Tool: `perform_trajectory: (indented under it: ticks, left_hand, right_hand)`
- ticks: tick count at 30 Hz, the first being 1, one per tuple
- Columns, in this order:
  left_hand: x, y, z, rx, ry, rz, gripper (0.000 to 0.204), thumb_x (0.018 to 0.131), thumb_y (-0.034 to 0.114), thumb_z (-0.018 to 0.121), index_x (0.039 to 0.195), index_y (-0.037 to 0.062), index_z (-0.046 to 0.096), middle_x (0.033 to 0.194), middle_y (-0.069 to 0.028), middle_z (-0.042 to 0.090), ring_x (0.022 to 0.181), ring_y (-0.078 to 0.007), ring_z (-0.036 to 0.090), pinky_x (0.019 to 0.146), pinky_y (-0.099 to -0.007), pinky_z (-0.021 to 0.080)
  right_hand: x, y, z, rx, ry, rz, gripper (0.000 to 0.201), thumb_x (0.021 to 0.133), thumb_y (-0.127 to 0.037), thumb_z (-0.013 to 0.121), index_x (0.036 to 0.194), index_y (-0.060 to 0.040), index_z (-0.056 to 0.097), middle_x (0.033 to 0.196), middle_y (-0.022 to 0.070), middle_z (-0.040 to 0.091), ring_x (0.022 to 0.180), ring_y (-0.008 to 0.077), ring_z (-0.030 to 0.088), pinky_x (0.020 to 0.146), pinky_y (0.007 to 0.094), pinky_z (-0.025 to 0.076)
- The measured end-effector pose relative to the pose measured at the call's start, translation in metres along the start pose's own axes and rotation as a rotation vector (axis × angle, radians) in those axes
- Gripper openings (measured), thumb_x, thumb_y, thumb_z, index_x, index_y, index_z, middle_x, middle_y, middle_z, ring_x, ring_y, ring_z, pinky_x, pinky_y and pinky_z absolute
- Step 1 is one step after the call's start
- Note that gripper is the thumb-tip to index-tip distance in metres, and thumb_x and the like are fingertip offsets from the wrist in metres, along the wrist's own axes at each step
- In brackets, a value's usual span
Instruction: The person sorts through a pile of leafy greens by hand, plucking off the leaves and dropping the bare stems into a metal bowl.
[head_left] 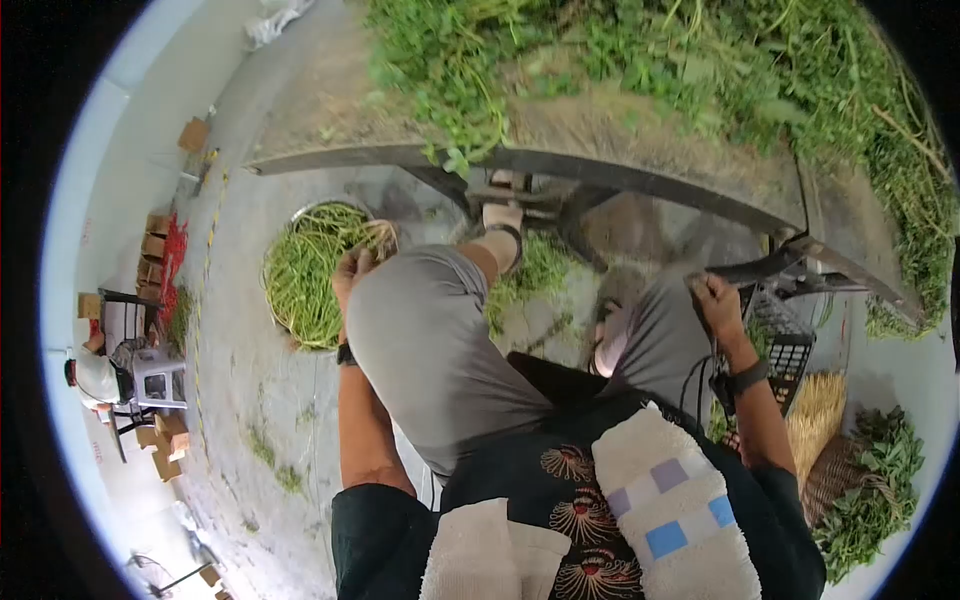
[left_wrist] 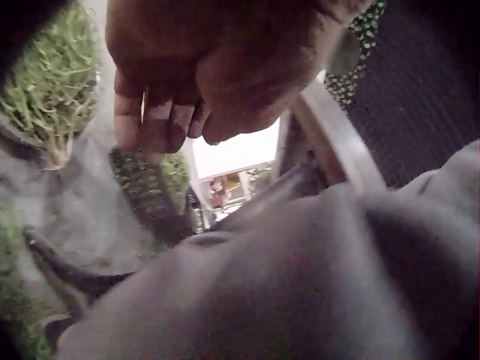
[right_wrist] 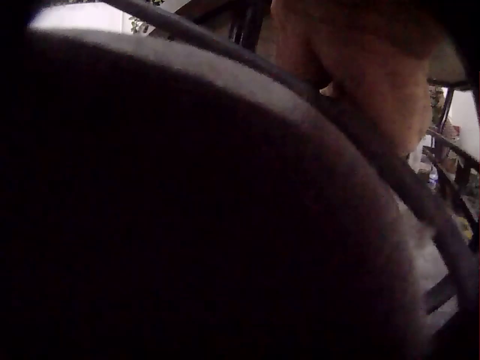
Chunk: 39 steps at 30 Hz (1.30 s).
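Note:
The left hand (head_left: 352,275) hangs beside the knee, at the right edge of a round basin heaped with green stems (head_left: 312,275). In the left wrist view this hand (left_wrist: 217,71) has loosely bent fingers with nothing seen in them. On the other knee of the grey trousers (head_left: 672,325) rests the right hand (head_left: 718,305), its fingers loosely bent and nothing seen in them. The right wrist view is mostly dark; part of the right hand (right_wrist: 367,75) shows at the top, its fingertips hidden.
A table (head_left: 600,125) bearing piled leafy greens (head_left: 680,60) stands in front. More greens (head_left: 540,275) lie on the floor beneath. At the right are a black crate (head_left: 790,355) and a woven basket (head_left: 835,478) with leaves. Another person (head_left: 100,375) sits far left near cardboard boxes (head_left: 165,440).

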<state>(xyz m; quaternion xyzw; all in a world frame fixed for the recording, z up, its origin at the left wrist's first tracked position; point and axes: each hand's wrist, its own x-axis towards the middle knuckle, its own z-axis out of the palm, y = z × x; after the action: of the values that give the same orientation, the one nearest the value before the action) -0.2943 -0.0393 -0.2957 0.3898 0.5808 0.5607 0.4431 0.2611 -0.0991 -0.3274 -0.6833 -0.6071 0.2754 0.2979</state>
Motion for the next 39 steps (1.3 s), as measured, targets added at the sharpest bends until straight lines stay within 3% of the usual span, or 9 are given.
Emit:
perform_trajectory:
  ticks: [3,8,17,22,24,26,30,33,39]
  left_hand:
    - [0.011,0.058,0.008,0.243,0.277,0.107,0.027,0.09,0.018,0.054,0.104,-0.0044,0.06,0.088,-0.0075,0.066,0.073,-0.0115,0.061,0.064,-0.0226,0.049]
    - [0.004,0.15,0.041,0.258,0.119,0.387,0.028,0.09,0.021,0.054,0.106,-0.0021,0.06,0.09,-0.0072,0.066,0.076,-0.0121,0.061,0.064,-0.0245,0.049]
    - [-0.015,0.243,0.135,0.868,-0.101,0.693,0.029,0.085,0.026,0.06,0.097,0.0004,0.065,0.083,-0.0144,0.066,0.073,-0.021,0.062,0.067,-0.0319,0.048]
    - [0.003,0.201,0.178,1.261,-0.173,0.828,0.033,0.078,0.026,0.063,0.102,0.0035,0.062,0.087,-0.019,0.062,0.086,-0.0335,0.06,0.075,-0.0411,0.048]
    - [0.006,0.205,0.18,1.286,-0.243,0.938,0.036,0.076,0.027,0.064,0.104,0.0039,0.06,0.09,-0.0189,0.061,0.091,-0.036,0.058,0.077,-0.043,0.047]
    - [-0.004,0.226,0.183,1.413,-0.428,0.691,0.042,0.074,0.028,0.066,0.107,0.0043,0.058,0.094,-0.0182,0.058,0.095,-0.0354,0.056,0.081,-0.0428,0.046]
    - [-0.01,0.258,0.207,1.307,-0.305,0.895,0.041,0.077,0.031,0.064,0.108,0.0041,0.057,0.102,-0.0183,0.055,0.095,-0.0359,0.055,0.081,-0.0428,0.045]
    - [0.002,0.284,0.249,1.046,-0.216,1.096,0.042,0.078,0.03,0.065,0.109,0.0034,0.056,0.104,-0.0184,0.054,0.096,-0.0362,0.054,0.082,-0.0424,0.044]
    - [0.022,0.34,0.354,0.701,-0.099,1.329,0.056,0.077,0.029,0.066,0.119,-0.0039,0.047,0.11,-0.0231,0.052,0.098,-0.0382,0.053,0.086,-0.0422,0.043]
  right_hand:
    - [-0.013,-0.001,-0.012,0.004,0.028,-0.026,0.022,0.084,-0.018,0.06,0.083,0.0035,0.059,0.068,0.015,0.058,0.062,0.013,0.051,0.06,0.0308,0.043]
    - [-0.026,0.007,-0.03,0.148,0.033,0.181,0.022,0.084,-0.017,0.062,0.074,0.0021,0.056,0.059,0.0012,0.044,0.057,0.0077,0.039,0.054,0.028,0.037]
    - [-0.04,-0.013,-0.024,0.096,0.031,0.118,0.019,0.083,-0.017,0.062,0.081,0.0019,0.062,0.064,0.0043,0.058,0.062,0.0107,0.051,0.059,0.0286,0.042]
    - [-0.044,-0.011,-0.02,-0.149,0.044,-0.058,0.02,0.079,-0.018,0.062,0.083,0.0017,0.062,0.068,0.0176,0.057,0.058,0.0312,0.051,0.059,0.0326,0.044]
    - [-0.046,0.003,-0.019,-0.067,0.053,-0.064,0.02,0.079,-0.017,0.062,0.084,0.0015,0.062,0.067,0.0172,0.057,0.059,0.0291,0.052,0.059,0.0327,0.044]
    - [-0.05,0.005,-0.02,0.112,0.063,0.0,0.018,0.079,-0.016,0.063,0.085,0.0013,0.062,0.066,0.017,0.057,0.058,0.0226,0.054,0.058,0.0329,0.043]
    - [-0.048,0.015,-0.021,0.187,0.039,-0.03,0.016,0.079,-0.014,0.064,0.086,0.0004,0.063,0.068,0.0182,0.058,0.057,0.0229,0.055,0.056,0.0326,0.044]
    - [-0.059,-0.062,-0.043,0.021,0.095,-0.223,0.015,0.079,-0.014,0.064,0.085,-0.0003,0.063,0.071,0.0195,0.059,0.06,0.0292,0.058,0.057,0.0338,0.045]
    - [-0.058,-0.082,-0.032,0.008,0.067,-0.205,0.016,0.08,-0.02,0.061,0.085,-0.0056,0.065,0.073,0.0197,0.06,0.066,0.034,0.06,0.058,0.0371,0.045]
